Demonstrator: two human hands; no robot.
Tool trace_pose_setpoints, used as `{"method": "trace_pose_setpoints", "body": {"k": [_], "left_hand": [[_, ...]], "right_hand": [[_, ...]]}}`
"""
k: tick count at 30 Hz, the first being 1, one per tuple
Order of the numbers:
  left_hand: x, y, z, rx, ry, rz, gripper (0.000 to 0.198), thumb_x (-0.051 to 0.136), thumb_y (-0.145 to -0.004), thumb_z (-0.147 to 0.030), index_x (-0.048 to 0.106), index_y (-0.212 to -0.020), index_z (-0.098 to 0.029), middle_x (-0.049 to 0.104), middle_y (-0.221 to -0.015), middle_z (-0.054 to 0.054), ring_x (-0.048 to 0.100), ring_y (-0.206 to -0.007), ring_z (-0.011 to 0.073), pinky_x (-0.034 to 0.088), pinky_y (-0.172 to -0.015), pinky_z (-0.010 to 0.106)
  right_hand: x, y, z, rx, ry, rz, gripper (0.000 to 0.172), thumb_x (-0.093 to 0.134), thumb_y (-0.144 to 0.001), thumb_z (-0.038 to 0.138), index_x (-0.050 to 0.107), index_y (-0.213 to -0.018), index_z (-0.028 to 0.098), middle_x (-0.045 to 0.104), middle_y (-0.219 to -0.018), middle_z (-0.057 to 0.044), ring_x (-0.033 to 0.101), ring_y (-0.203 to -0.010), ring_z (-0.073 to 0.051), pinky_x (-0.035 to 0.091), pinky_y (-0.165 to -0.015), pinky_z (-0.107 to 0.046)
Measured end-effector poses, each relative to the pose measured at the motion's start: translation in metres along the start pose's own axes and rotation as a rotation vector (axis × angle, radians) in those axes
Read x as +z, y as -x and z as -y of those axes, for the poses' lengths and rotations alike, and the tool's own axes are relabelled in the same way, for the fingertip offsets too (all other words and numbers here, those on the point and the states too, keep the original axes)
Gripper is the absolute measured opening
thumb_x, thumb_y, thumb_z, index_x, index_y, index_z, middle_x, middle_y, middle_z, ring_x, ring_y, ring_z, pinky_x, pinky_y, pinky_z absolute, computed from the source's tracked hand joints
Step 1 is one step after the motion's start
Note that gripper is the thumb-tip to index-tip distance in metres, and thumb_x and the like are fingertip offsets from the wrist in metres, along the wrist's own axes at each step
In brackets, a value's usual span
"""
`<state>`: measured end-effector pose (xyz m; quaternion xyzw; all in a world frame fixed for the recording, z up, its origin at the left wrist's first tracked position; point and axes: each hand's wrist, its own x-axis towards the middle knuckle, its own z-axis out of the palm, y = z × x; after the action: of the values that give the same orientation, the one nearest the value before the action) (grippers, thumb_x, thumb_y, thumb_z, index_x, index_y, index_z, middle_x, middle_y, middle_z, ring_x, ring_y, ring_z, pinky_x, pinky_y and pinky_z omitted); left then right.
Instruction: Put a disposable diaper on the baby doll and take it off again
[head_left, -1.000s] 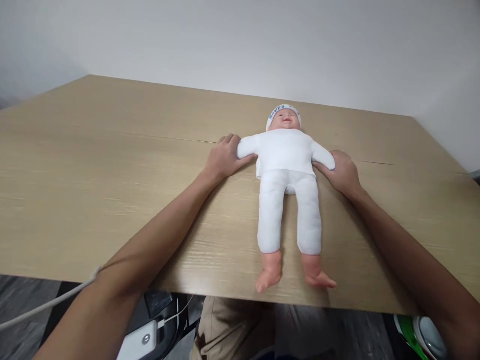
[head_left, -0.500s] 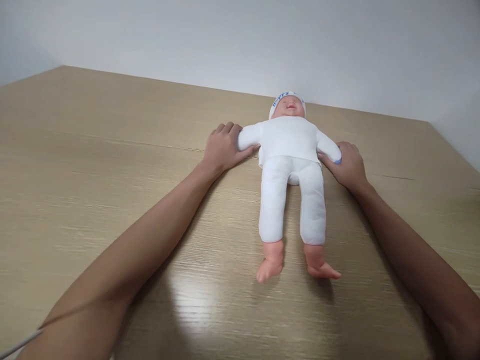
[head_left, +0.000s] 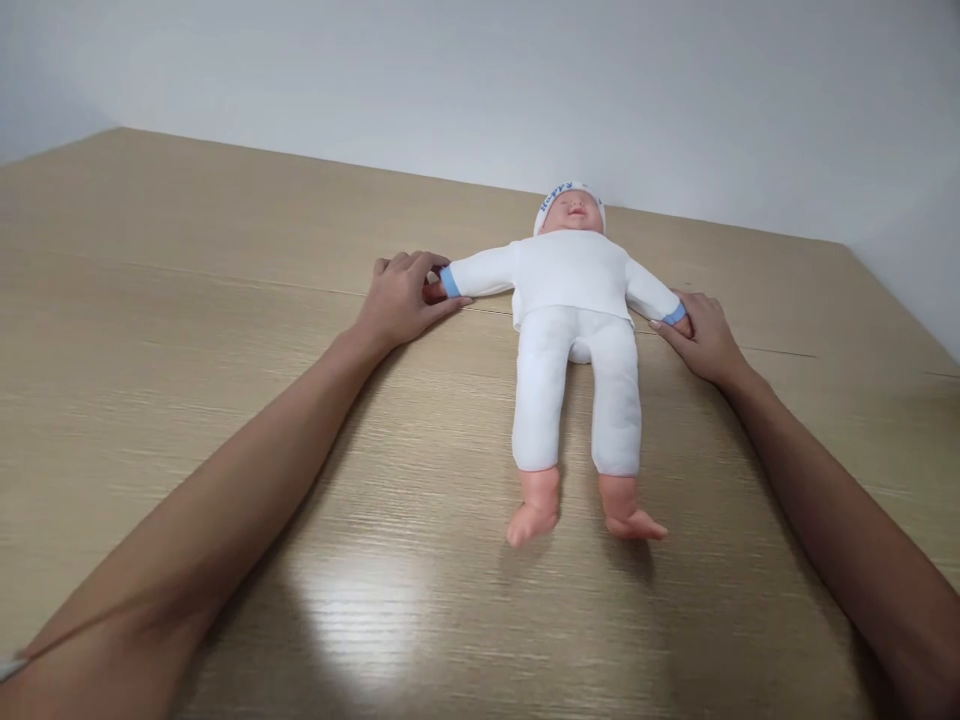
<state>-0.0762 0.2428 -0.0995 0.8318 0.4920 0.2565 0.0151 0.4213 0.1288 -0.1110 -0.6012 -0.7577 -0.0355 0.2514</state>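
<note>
arms outstretched, left grip (head_left: 401,300), right grip (head_left: 701,335) pinching

Doll (head_left: 576,330) on table (head_left: 187,300), between hands

Bright even indoor light, glare patch on the wooden table (head_left: 360,640), soft shadows, wide-angle bending at edges

From my end the doll (head_left: 574,285) wears a soft white cloth suit (head_left: 540,400), matt & a bit fuzzy, w/ plump stuffed limbs, light-blue ribbed-looking fabric cuffs (head_left: 448,281) and a white cloth cap (head_left: 566,190) w/ blue lettering; its head (head_left: 574,212) and feet (head_left: 532,512) look like smooth pinkish vinyl or plastic, low sheen. I read the table (head_left: 225,250) as pale wood-grain laminate, smooth, semi-gloss, w/ a bright glare patch near me. Wall (head_left: 450,80) behind: plain matt white paint, approx. flat & even.
</note>
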Motion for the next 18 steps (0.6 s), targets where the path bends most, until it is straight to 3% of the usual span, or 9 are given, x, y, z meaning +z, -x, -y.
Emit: {"method": "trace_pose_setpoints", "body": {"k": [13,18], "left_hand": [[-0.003,0.012,-0.005,0.003,0.074,-0.026,0.068,0.063,-0.093,-0.060,0.060,-0.145,-0.017,0.070,-0.137,0.019,0.063,-0.127,0.0383,0.047,-0.111,0.052],[-0.006,0.018,-0.010,0.071,0.066,-0.060,0.060,0.060,-0.094,-0.049,0.059,-0.146,-0.017,0.067,-0.144,0.019,0.061,-0.132,0.0373,0.046,-0.115,0.051]], "right_hand": [[0.008,0.006,0.005,0.021,-0.007,-0.071,0.057,0.059,-0.098,0.057,0.063,-0.140,0.019,0.072,-0.129,-0.020,0.063,-0.116,-0.040,0.049,-0.106,-0.055],[0.013,0.006,0.002,0.044,0.009,-0.078,0.058,0.059,-0.092,0.043,0.062,-0.143,0.016,0.071,-0.132,-0.022,0.062,-0.118,-0.041,0.049,-0.105,-0.057]]}}
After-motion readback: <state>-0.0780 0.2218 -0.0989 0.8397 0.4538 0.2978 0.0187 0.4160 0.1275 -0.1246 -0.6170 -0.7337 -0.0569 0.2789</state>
